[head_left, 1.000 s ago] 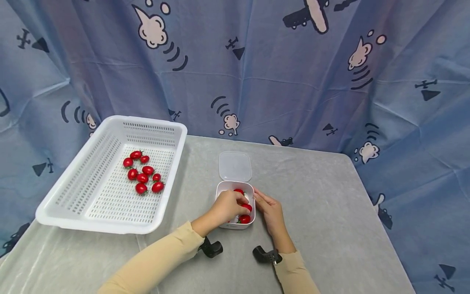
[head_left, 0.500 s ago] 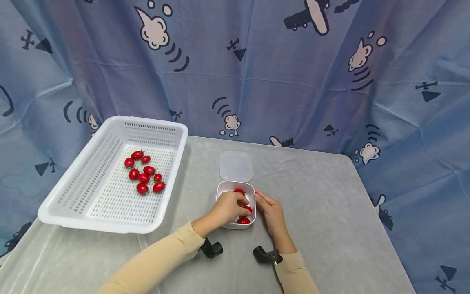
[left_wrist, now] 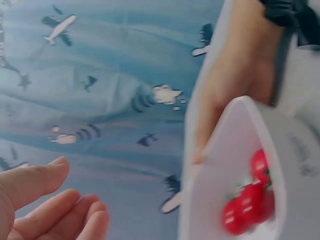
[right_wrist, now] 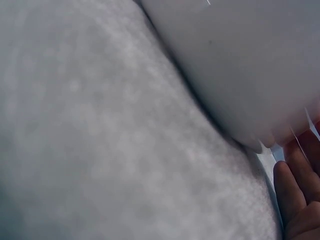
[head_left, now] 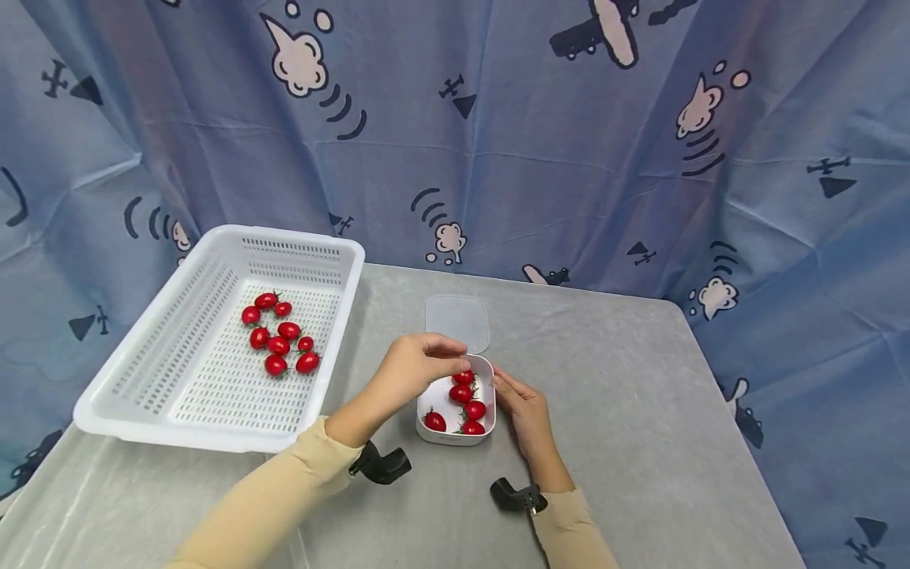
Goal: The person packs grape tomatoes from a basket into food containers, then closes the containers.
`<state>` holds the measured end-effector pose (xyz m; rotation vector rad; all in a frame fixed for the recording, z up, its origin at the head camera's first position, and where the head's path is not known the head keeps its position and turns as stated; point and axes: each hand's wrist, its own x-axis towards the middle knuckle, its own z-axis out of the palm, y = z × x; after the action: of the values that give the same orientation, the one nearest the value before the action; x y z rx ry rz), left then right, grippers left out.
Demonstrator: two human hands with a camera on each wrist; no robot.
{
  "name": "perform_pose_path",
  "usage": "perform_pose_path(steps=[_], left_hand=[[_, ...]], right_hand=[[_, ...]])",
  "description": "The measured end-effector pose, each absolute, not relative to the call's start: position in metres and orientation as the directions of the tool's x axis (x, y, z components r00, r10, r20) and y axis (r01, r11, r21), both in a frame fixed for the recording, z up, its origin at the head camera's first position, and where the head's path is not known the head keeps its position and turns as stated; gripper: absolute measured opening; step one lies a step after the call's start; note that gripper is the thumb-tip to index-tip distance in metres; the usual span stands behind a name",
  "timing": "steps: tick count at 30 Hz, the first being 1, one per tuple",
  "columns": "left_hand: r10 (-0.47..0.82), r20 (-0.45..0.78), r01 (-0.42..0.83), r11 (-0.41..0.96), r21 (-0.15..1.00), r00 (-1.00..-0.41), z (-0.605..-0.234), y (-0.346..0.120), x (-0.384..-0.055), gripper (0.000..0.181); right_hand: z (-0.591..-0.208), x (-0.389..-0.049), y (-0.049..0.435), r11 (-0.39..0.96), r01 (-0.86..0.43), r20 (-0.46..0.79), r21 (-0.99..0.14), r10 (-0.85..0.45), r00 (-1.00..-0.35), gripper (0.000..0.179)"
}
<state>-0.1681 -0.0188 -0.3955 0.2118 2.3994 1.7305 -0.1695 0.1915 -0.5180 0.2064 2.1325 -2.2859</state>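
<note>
A small white box stands on the table in the head view, with several red cherry tomatoes inside, most along its right side. My left hand hovers over the box's back left corner. In the left wrist view its thumb and fingers are apart, with nothing between them. Against the box's right wall rests my right hand, its fingers fairly straight. The right wrist view has these fingers touching the box's side, partly hidden by it.
A large white slotted basket at the left holds several more cherry tomatoes. Directly behind the box lies a translucent lid. A grey cloth covers the table, and a blue patterned curtain hangs at the back.
My left hand has let go of a cherry tomato and lifted out of the box, up and to the left. The tomatoes in the box now show. My right hand has stayed put.
</note>
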Motion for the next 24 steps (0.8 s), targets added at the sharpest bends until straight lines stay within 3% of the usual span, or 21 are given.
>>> perform_pose_path(steps=[11, 24], left_hand=[[0.202, -0.032, 0.028, 0.284, 0.958, -0.979, -0.359, -0.068, -0.174, 0.034], [-0.01, -0.05, -0.05, 0.37, 0.928, -0.999, -0.34, -0.136, -0.192, 0.04]], right_hand=[[-0.517, -0.169, 0.191, -0.062, 0.087, -0.092, -0.994, 0.086, -0.992, 0.038], [-0.517, -0.168, 0.192, -0.028, 0.094, -0.096, -0.995, 0.084, -0.992, 0.039]])
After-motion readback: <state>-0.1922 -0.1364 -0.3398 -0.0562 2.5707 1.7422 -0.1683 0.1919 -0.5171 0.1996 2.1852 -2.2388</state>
